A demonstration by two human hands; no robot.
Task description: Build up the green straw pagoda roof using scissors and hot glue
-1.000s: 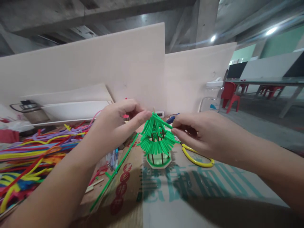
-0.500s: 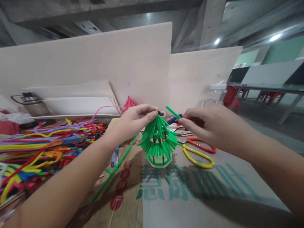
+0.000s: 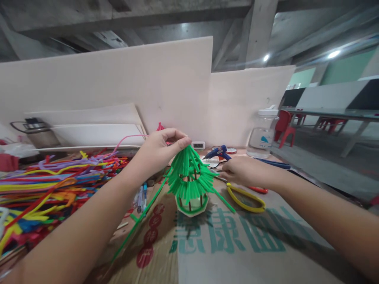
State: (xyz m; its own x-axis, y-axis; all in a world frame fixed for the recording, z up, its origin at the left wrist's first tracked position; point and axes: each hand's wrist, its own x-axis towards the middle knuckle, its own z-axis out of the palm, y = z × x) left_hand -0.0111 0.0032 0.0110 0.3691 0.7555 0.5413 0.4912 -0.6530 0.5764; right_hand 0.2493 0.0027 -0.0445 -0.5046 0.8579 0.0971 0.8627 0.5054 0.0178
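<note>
Green model pavilion (image 3: 189, 189), at centre on printed cardboard (image 3: 237, 264), its peak pinched between thumb and fingers of the left hand (image 3: 162, 152). To its right, the right hand (image 3: 245, 171) is curled, partly hiding the scissors (image 3: 247, 199); whether it grips anything cannot be told. Far right of the pavilion: blue glue gun (image 3: 218, 152).

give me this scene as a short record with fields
left grip: touching the peak of the green fuzzy-stemmed tiered model
right grip: partly curled, near the metal scissors with yellow and red handles; any held item hidden
model: upright, two fringed tiers
left of model: long green fuzzy stem, pile of multicoloured fuzzy stems
beyond model: blue glue gun, small white digital clock
surface: printed brown cardboard
</note>
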